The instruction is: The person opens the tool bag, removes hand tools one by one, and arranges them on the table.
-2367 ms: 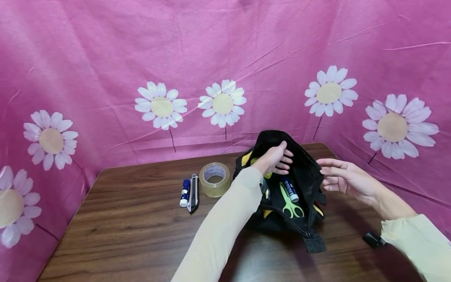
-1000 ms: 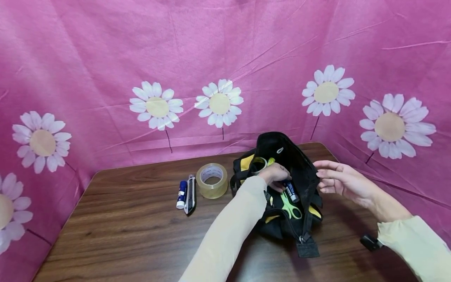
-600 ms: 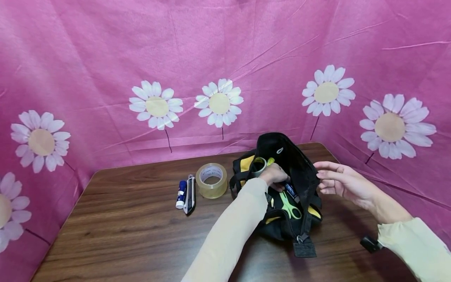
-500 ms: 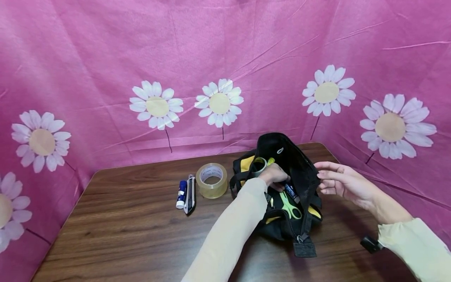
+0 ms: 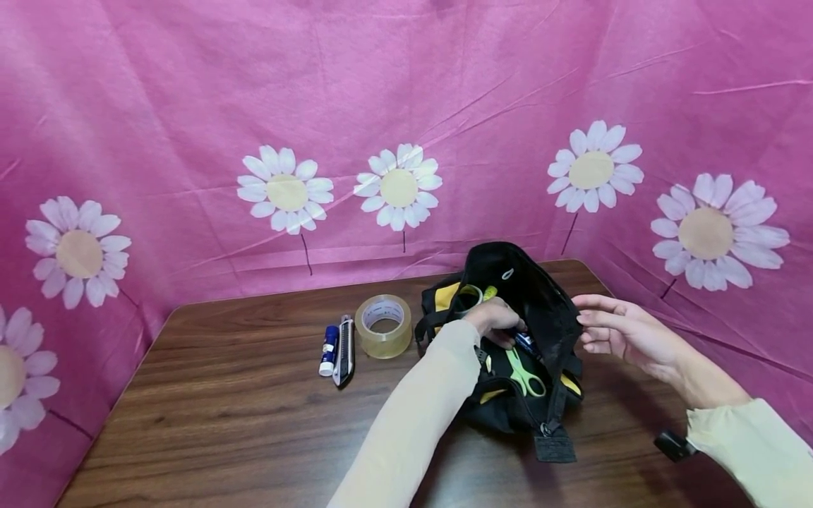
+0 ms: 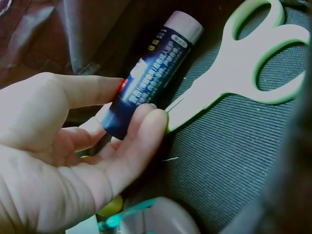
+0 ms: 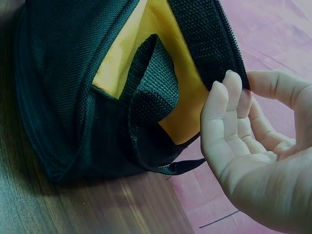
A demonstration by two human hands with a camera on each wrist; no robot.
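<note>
The head view is bright and even, with soft shadow on the table (image 5: 222, 402) below the bag (image 5: 551, 310), while both wrist views look dimmer, the left one blurred along its right edge.

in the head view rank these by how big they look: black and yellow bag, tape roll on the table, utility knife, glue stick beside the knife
Largest to smallest, by area in the head view:
1. bag
2. tape roll
3. utility knife
4. glue stick, shorter than the knife
</note>
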